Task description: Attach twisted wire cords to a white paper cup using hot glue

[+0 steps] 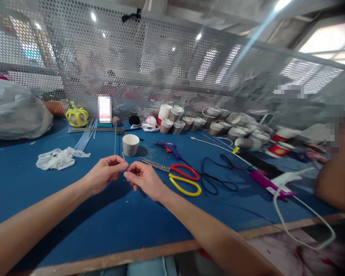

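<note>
My left hand [110,172] and my right hand [140,177] meet above the blue table, their fingertips pinched nearly together. A thin wire [115,140] rises upright from the left hand's fingers. Something thin and greyish lies between the two pinches, too small to make out clearly; the right hand's grip is on it. Just behind the hands stands a grey wrapped cup [130,145], upright. Scissors [172,173] with one red and one yellow handle lie open to the right of my right hand. Beyond them rests a blue glue gun [169,148].
White lace [57,158] and glue sticks [86,136] lie left. A phone [104,109] stands at the back. Many small cups [215,128] line the back right. Black cord, a purple power strip [270,184] and a person's arm [337,180] are at right.
</note>
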Demonstrator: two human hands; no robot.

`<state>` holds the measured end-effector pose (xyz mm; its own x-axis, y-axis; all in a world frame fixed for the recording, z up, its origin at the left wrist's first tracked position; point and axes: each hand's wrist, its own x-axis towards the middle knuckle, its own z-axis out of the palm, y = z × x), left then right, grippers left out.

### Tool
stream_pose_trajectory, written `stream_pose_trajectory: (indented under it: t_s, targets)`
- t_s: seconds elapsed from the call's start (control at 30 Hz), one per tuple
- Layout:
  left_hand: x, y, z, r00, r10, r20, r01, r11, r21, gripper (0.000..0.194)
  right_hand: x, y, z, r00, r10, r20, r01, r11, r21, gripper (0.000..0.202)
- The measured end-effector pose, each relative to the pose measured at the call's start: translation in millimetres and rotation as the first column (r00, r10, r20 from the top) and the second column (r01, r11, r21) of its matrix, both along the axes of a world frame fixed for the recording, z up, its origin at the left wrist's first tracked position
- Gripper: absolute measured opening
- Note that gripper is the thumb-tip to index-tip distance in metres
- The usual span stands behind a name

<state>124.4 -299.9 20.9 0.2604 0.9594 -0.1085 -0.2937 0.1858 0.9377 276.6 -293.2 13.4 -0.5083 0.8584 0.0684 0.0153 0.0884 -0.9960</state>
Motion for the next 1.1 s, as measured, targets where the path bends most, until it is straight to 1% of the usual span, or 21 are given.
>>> stream_pose_trajectory:
  t_s: [0.07,0.1,0.17,0.2,0.23,0.3,0.37,0.4,0.5,0.63,0.73,0.87,0.93,1.0,1.1]
  targets:
    - [-1.7,-0.7,2.4,0.999,-0.036,0.000,0.036,0.999,0.006,0.022,3.4,3.9,2.5,1.000,0.010,0.009,-0.010,1.000,-0.023,0.028]
    - [-2.7,-1.3,4.2,0.997,-0.079,-0.009,0.079,0.997,0.007,0.022,5.6,6.3,3.9,1.000,0.004,-0.005,-0.005,0.999,-0.035,0.028]
    - [-4.4,-3.0,7.6,0.976,-0.213,-0.045,0.213,0.977,-0.006,0.022,10.2,11.2,6.5,0.997,-0.004,-0.071,0.000,0.998,-0.060,0.028]
    - [-4.8,-4.0,8.9,0.954,-0.291,-0.068,0.290,0.957,-0.024,0.022,12.2,13.2,7.5,0.994,0.016,-0.110,-0.024,0.997,-0.072,0.028]
    - [-4.9,-5.0,9.7,0.929,-0.360,-0.088,0.357,0.933,-0.045,0.022,13.9,14.6,8.0,0.988,0.057,-0.142,-0.069,0.994,-0.083,0.027]
    - [-4.5,-6.5,9.8,0.886,-0.450,-0.110,0.444,0.893,-0.078,0.021,16.1,15.9,7.9,0.970,0.176,-0.169,-0.194,0.976,-0.099,0.025]
    - [-4.1,-6.9,8.5,0.865,-0.487,-0.121,0.480,0.873,-0.088,0.021,16.8,15.5,6.7,0.948,0.276,-0.159,-0.296,0.948,-0.114,0.022]
    - [-4.1,-6.6,7.7,0.858,-0.497,-0.130,0.489,0.868,-0.090,0.021,16.7,15.0,6.0,0.940,0.305,-0.154,-0.325,0.938,-0.122,0.021]
    - [-4.9,-4.3,5.8,0.848,-0.497,-0.185,0.486,0.868,-0.104,0.023,15.6,13.4,4.1,0.938,0.318,-0.137,-0.336,0.932,-0.134,0.020]
    - [-6.5,-1.1,5.2,0.866,-0.414,-0.280,0.400,0.910,-0.111,0.024,13.4,12.7,2.6,0.977,0.202,-0.070,-0.208,0.973,-0.095,0.023]
    - [-7.3,-0.4,6.1,0.873,-0.362,-0.326,0.349,0.932,-0.099,0.024,12.0,12.9,1.7,0.990,0.134,-0.040,-0.137,0.987,-0.084,0.024]
    - [-8.2,-1.0,8.3,0.858,-0.375,-0.351,0.372,0.925,-0.080,0.023,11.7,14.0,-0.7,0.990,0.132,-0.048,-0.136,0.987,-0.081,0.026]
    - [-8.3,-1.3,8.7,0.844,-0.371,-0.387,0.380,0.923,-0.057,0.023,12.2,15.0,-2.9,0.989,0.142,-0.052,-0.145,0.986,-0.081,0.025]
    - [-7.7,-1.4,8.5,0.821,-0.344,-0.455,0.381,0.924,-0.011,0.024,12.6,16.0,-5.4,0.987,0.150,-0.054,-0.154,0.984,-0.091,0.024]
    - [-5.7,-1.9,8.1,0.786,-0.258,-0.562,0.357,0.931,0.072,0.023,12.7,17.2,-8.1,0.986,0.149,-0.073,-0.157,0.980,-0.121,0.025]
